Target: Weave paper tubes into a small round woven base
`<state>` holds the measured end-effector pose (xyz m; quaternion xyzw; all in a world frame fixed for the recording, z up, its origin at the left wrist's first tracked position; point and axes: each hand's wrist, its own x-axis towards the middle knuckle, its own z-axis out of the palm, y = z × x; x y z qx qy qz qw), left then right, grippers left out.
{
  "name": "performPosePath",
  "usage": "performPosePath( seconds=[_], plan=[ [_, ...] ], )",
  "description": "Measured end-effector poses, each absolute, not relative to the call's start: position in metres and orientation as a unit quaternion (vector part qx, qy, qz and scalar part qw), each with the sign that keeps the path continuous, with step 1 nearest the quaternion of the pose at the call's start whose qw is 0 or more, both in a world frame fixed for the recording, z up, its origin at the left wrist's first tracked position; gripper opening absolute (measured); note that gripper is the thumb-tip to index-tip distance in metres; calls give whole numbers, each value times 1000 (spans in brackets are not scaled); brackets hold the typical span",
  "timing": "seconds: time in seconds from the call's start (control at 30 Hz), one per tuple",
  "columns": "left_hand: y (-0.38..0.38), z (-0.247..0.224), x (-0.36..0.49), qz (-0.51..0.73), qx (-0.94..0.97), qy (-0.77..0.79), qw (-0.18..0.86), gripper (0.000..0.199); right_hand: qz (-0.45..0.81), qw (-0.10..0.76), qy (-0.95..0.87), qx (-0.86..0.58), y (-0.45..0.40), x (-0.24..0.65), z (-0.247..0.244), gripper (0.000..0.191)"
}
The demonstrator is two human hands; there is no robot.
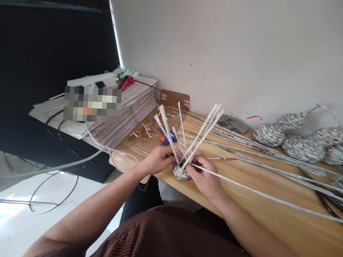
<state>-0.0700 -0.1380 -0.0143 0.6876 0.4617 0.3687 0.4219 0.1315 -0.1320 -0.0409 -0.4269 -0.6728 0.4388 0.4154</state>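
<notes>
A small woven base of rolled paper (pixel 181 172) sits at the table's front edge, with several white paper sticks (pixel 201 136) rising and fanning out from it. On its left side my left hand (pixel 158 160) is closed, its fingertips on the weave at the foot of the sticks. My right hand (pixel 205 177) pinches the right side of the base, where a long paper strand (pixel 252 188) runs out between hand and weave toward the right edge. The fingertips of both hands are partly hidden by the sticks.
Long paper rods (pixel 254 147) lie across the wooden table (pixel 242 210). Woven gourd-like shapes (pixel 304 146) stand at the right by the wall. A blue and orange tool (pixel 168 138) and paper scraps lie behind my left hand. Stacked paper (pixel 131 114) and cables are at the left.
</notes>
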Motion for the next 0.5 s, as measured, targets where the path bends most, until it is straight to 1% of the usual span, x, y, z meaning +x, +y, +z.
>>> performPosePath(
  seconds=[0.13, 0.27, 0.43, 0.5],
  plan=[
    [-139, -12, -70, 364, 692, 446, 436, 23, 452, 410, -671, -421, -131, 132, -44, 16],
    [-138, -14, -68, 358, 712, 461, 390, 24, 455, 408, -665, -429, -131, 132, -46, 17],
    [-134, -13, -64, 338, 731, 470, 362, 19, 461, 407, -667, -421, -130, 133, -45, 19],
    [-132, -10, -62, 324, 752, 467, 332, 16, 466, 407, -665, -418, -130, 134, -45, 20]
  ],
)
